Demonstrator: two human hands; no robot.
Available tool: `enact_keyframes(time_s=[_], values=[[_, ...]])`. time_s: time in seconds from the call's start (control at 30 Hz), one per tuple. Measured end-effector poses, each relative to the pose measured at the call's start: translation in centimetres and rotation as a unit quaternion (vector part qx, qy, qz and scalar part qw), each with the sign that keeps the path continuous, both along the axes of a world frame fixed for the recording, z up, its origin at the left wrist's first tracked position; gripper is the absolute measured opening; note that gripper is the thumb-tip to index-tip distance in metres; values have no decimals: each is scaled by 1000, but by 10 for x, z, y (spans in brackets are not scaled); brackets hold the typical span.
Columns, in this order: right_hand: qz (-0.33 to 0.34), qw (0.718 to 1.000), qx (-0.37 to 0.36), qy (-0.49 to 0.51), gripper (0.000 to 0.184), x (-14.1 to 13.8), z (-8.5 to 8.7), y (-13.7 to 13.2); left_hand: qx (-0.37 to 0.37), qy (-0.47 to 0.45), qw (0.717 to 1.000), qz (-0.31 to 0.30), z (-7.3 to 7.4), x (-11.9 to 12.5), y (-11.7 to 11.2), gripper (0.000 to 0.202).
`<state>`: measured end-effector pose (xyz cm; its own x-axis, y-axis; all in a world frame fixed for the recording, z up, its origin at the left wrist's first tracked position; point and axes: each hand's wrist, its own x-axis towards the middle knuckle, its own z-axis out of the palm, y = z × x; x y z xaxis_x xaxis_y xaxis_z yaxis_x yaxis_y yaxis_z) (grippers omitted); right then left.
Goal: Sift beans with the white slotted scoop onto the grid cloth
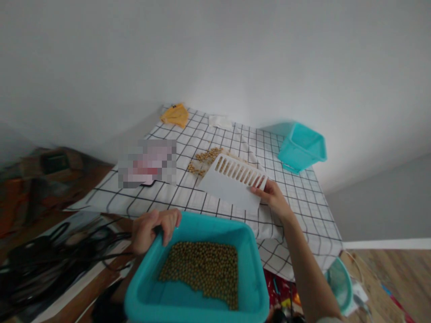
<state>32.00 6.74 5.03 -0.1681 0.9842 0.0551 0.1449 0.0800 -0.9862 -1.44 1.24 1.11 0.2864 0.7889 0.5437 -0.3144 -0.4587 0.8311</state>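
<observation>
My left hand [157, 228] is closed over the upper left rim of a teal plastic basin [257, 273]. Small round yellow-brown beans [205, 267] lie in the basin, which sits just below the table's front edge. A flat white plastic scraper [232, 181] with a row of slots along its far edge is in my right hand [271, 195], thumb on top. It is tilted over the checked cloth, close to a loose scatter of beans [207, 158]. Part of that scatter is hidden behind the scraper.
A black-and-white checked cloth [303, 202] covers the table. On it are an empty teal container [303, 146], a yellow cloth [175, 115], a white packet [220, 121] and a blurred-out pinkish item [148, 163]. Dark cables [43, 255] lie lower left; a teal basket [339, 285] stands lower right.
</observation>
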Motion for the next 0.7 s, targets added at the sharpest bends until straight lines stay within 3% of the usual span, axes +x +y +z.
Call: enact_keyframes(time_s=[0.17,0.3,0.7], values=[[-141,983,111,42,26,4,-1,8,-3,-2,1000,-3,-2,1,-1,70],[-226,960,156,54,25,11,-5,13,-11,-20,1000,11,-2,2,-3,69],[-376,915,132,62,32,24,-10,11,1,-6,1000,7,0,3,-1,70]])
